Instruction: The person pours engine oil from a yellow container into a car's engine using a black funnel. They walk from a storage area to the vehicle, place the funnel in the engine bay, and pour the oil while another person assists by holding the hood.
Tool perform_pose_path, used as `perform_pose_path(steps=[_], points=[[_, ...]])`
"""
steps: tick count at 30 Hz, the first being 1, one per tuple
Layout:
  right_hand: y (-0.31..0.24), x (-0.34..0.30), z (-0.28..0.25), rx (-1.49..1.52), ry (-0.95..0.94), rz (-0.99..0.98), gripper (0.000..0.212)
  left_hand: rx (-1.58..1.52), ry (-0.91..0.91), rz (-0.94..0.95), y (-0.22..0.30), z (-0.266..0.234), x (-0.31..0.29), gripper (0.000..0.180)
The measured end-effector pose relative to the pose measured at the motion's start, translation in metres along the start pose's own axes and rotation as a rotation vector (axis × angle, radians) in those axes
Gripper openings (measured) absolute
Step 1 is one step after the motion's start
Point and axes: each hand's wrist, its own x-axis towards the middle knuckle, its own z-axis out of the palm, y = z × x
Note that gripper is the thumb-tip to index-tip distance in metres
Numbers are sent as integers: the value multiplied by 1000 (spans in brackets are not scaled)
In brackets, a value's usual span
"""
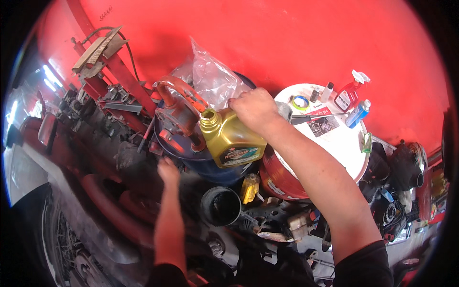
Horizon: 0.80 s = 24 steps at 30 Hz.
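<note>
My right hand (256,111) grips the handle of a gold plastic oil jug (229,138). The jug leans to the left, and its uncapped mouth sits just below the orange spout of a hand-cranked drum pump (184,115). This pump stands on a dark blue drum (205,167). My left hand (168,172) is closed low beside the pump, at the end of its crank handle; the grip is partly hidden. Whether liquid is flowing from the spout cannot be seen.
A red drum (282,179) with a white top carries a red spray bottle (346,95), a blue can (357,114), small bottles and a tape roll (300,102). Below stand a black bucket (221,205) and a yellow bottle (249,188). A car (91,201) is at left.
</note>
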Motion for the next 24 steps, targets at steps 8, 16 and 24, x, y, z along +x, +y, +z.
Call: perform_pose_path(steps=[8, 16, 24], points=[[17, -14, -12, -43, -45, 21, 19, -852, 382, 75, 228, -171, 21, 37], [-6, 0, -9, 32, 14, -15, 23, 658, -110, 309, -72, -59, 161, 27], [0, -12, -13, 34, -3, 18, 22, -496, 262, -305, -39, 6, -93, 43]])
